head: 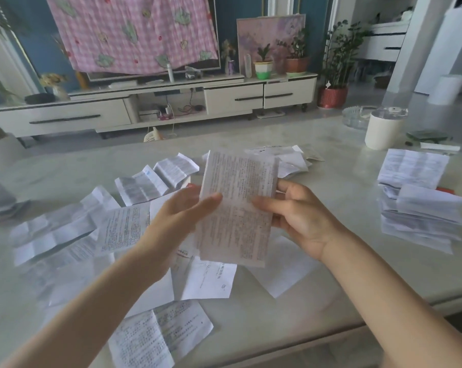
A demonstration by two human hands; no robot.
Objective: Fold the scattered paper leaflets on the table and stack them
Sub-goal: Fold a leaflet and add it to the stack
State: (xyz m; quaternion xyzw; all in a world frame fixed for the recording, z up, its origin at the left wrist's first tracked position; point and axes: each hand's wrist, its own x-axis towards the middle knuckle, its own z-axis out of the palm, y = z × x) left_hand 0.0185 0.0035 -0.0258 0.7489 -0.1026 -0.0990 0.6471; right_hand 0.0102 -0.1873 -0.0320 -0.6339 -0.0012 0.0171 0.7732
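Far to the left of the fingers, flat on the pale worktop (330,274): a spread of loose leaflets (54,235), creased, unfolded, overlapping one another. Beyond the left fingertips, further up the worktop: two half-open leaflets (155,179), panels tented up. Below the left wrist, near the front edge: another printed sheet (158,335), lying open.

Left hand (176,211): thumb laid across the printed face of the held leaflet (237,205), other fingers behind it, pinching the left edge. Held leaflet: raised clear of the worktop, between both sets of fingers, long side roughly upright, dense print facing the camera. Right hand (301,216): thumb on the front near the right edge, remaining fingers curled behind the paper, with one tip visible past the edge. Directly underneath both hands: more open sheets (208,280) on the worktop.

Well to the right of the right fingers: a stack of folded leaflets (421,216), untidy, edges fanned. Beyond that stack: a white tub (384,131) and, just behind it, a glass dish (356,119).
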